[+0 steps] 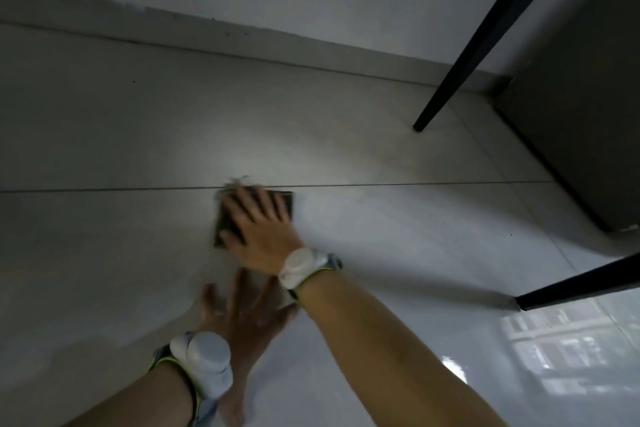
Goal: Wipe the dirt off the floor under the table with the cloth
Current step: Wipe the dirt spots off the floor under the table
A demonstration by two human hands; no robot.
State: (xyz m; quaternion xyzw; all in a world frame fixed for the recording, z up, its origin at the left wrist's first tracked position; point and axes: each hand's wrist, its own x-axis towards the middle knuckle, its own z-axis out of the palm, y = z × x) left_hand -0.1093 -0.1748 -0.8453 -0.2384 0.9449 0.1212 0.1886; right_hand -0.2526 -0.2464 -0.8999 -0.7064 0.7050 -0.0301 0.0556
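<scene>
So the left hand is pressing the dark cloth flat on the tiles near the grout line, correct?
Not quite: the head view shows the right hand pressing the dark cloth flat near the grout line. The left hand rests bare on the tiles.

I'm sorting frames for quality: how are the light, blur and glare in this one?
Head view: dim overall under the table, with a soft bright patch on the floor near the cloth; the left hand is motion-blurred, the right hand sharper; a window reflection glares at lower right; the table legs lean from wide-angle distortion.
</scene>
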